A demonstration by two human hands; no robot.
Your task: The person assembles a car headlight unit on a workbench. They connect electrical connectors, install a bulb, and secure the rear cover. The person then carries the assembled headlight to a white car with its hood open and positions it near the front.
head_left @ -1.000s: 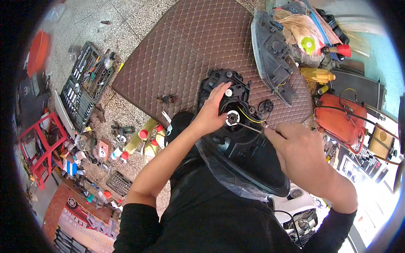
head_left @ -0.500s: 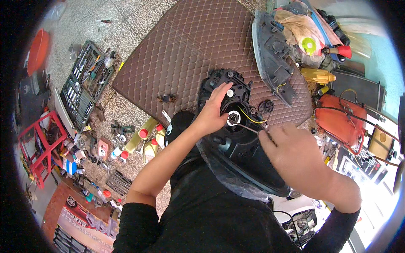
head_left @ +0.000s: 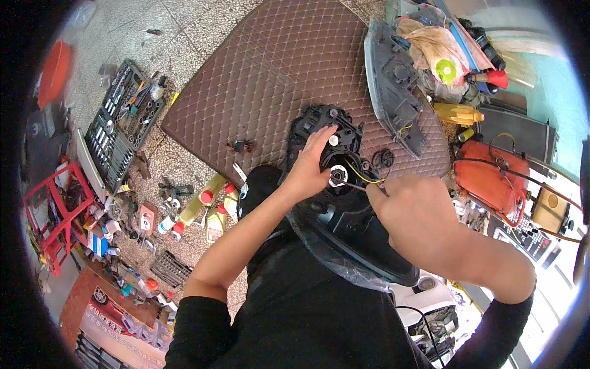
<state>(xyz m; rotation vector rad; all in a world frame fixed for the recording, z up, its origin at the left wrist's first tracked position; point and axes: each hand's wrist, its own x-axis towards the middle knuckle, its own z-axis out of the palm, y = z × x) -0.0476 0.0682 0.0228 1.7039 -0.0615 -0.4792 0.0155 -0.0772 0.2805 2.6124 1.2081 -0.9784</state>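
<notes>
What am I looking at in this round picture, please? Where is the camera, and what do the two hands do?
The camera sits on a person's head and looks down, so the picture bends at its rim. The two bare arms coming up from below are that person's own. The left hand rests its fingers on a black car lamp housing lying partly on a brown quilted mat. The right hand holds a thin tool whose tip reaches the round white socket, beside yellow wires. Left of the mat, on the floor, lie an open socket set and yellow bottles.
</notes>
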